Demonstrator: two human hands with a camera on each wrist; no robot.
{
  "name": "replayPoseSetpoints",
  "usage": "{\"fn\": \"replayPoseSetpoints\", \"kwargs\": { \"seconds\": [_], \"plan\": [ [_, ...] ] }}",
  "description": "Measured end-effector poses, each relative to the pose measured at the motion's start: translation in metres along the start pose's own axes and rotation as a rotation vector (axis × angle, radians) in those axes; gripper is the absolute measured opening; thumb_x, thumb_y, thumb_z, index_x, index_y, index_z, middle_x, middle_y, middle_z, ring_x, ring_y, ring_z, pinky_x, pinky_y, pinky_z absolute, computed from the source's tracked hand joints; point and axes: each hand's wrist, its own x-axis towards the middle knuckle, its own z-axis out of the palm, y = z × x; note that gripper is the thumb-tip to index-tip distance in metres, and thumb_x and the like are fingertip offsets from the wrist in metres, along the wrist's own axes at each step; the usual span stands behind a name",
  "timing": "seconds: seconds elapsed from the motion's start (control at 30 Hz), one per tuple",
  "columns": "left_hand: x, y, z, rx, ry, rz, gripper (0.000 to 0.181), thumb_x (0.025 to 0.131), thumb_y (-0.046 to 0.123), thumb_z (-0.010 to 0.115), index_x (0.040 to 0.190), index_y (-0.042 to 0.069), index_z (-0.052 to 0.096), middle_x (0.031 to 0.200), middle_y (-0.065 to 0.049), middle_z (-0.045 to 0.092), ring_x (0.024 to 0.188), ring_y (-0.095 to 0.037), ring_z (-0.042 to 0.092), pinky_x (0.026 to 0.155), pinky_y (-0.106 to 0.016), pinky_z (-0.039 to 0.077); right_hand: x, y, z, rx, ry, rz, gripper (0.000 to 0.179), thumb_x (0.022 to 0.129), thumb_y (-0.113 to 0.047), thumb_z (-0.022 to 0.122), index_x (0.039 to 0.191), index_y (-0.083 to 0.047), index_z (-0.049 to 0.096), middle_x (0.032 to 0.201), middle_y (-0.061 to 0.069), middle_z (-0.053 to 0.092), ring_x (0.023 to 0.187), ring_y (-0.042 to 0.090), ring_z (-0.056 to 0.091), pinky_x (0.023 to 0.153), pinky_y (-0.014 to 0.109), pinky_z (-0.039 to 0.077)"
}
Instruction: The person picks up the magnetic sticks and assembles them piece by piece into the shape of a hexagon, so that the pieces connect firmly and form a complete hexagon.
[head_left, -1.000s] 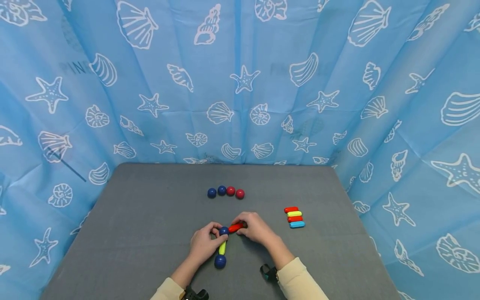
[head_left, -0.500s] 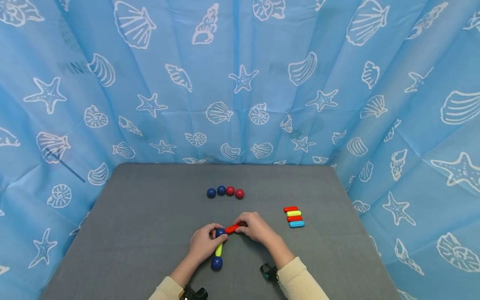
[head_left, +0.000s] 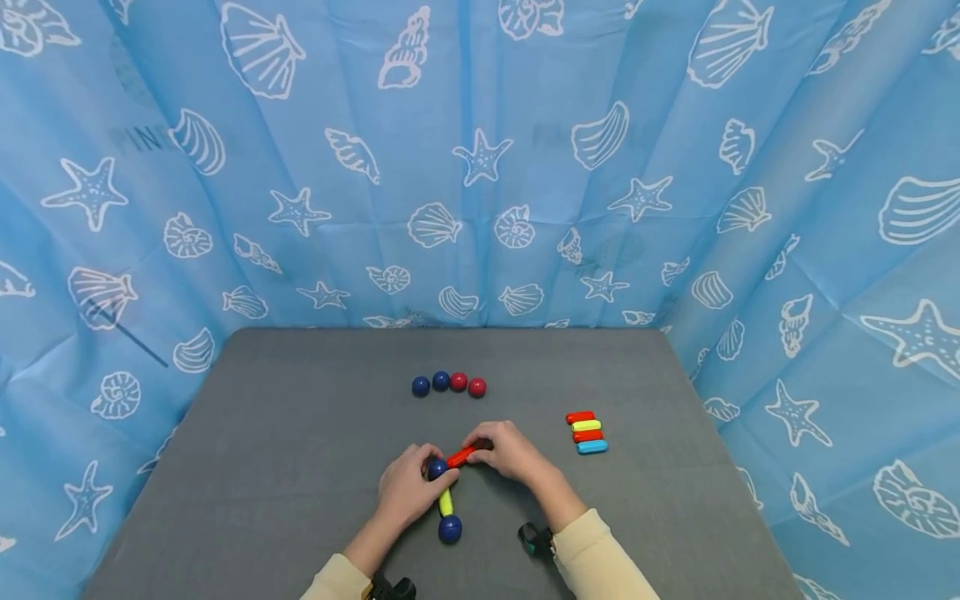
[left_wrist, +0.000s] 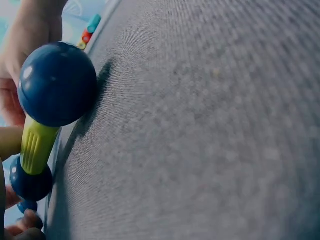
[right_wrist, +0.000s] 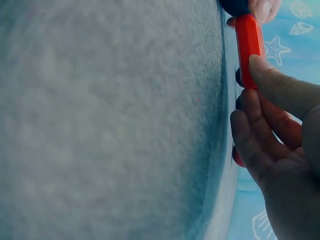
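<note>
My left hand [head_left: 407, 486] grips a dark blue ball [head_left: 437, 469] between thumb and fingers. From that ball a yellow rod [head_left: 446, 502] runs toward the near edge, ending in a second blue ball [head_left: 450, 529]; the left wrist view shows this near ball [left_wrist: 57, 84] large, with the yellow rod [left_wrist: 37, 147] behind it. My right hand [head_left: 508, 454] pinches a red rod [head_left: 460, 457] by its outer end. In the right wrist view the red rod [right_wrist: 249, 47] meets the held blue ball [right_wrist: 235, 6]; whether it is fastened there I cannot tell.
Two blue balls [head_left: 422, 386] and two red balls [head_left: 477, 387] sit in a row farther back. To the right lies a stack of short rods, two red, one yellow [head_left: 587, 426] and one light blue [head_left: 592, 447]. A shell-patterned curtain [head_left: 480, 208] surrounds the grey table [head_left: 300, 400].
The held ball has shifted slightly left and down, with the red rod following. The near end of the yellow rod has swung left and then back right. Both hands keep their holds.
</note>
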Motion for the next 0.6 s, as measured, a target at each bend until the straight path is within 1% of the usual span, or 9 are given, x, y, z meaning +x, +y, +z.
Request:
{"fn": "replayPoseSetpoints", "kwargs": {
  "seconds": [0.07,0.17,0.27,0.4,0.5,0.6],
  "plan": [
    [0.001,0.003,0.002,0.024,0.017,0.003,0.038,0.081,0.060,0.075,0.101,0.029,0.071,0.085,0.006,0.050,0.064,-0.010,0.043,0.061,-0.027,0.033,0.000,0.002,-0.001,0.013,-0.008,-0.001,0.016,0.090,-0.013,0.077,0.106,-0.012,0.076,0.102,0.000,0.074,0.090,0.014,0.066,0.085,0.033,0.054],
    [0.001,0.004,0.005,0.023,0.050,0.011,0.033,0.080,0.055,0.079,0.098,0.027,0.075,0.091,0.006,0.056,0.070,-0.010,0.052,0.065,-0.028,0.040,0.003,0.003,0.000,0.035,-0.017,0.008,0.018,0.090,-0.012,0.076,0.108,-0.012,0.076,0.104,-0.001,0.073,0.091,0.014,0.065,0.087,0.033,0.054],
    [0.002,0.002,0.005,0.007,0.081,0.009,0.028,0.079,0.050,0.081,0.091,0.026,0.074,0.089,0.010,0.060,0.073,-0.009,0.056,0.066,-0.028,0.043,0.007,0.002,0.001,0.052,-0.024,0.010,0.020,0.089,-0.011,0.077,0.110,-0.012,0.076,0.105,-0.001,0.073,0.091,0.013,0.064,0.087,0.032,0.054],
    [0.003,0.003,0.006,0.008,0.093,-0.014,0.023,0.078,0.048,0.081,0.087,0.028,0.072,0.084,0.012,0.059,0.071,-0.008,0.056,0.064,-0.028,0.042,0.009,0.003,-0.004,0.056,-0.024,-0.012,0.023,0.088,-0.011,0.078,0.110,-0.011,0.075,0.105,0.001,0.073,0.093,0.015,0.066,0.088,0.034,0.054],
    [0.003,0.004,0.006,0.015,0.083,-0.025,0.022,0.079,0.046,0.081,0.089,0.030,0.070,0.085,0.012,0.059,0.070,-0.009,0.054,0.064,-0.028,0.040,0.010,0.004,-0.010,0.043,0.018,-0.012,0.023,0.087,-0.010,0.079,0.110,-0.010,0.075,0.106,0.002,0.073,0.095,0.017,0.067,0.089,0.037,0.054],
    [0.003,0.005,0.006,0.019,0.071,-0.011,0.022,0.080,0.044,0.079,0.093,0.029,0.070,0.086,0.010,0.059,0.069,-0.010,0.052,0.064,-0.029,0.039,0.009,0.006,-0.015,0.029,0.103,0.014,0.024,0.088,-0.009,0.078,0.111,-0.008,0.074,0.106,0.005,0.073,0.096,0.019,0.068,0.088,0.041,0.055]
  ]
}}
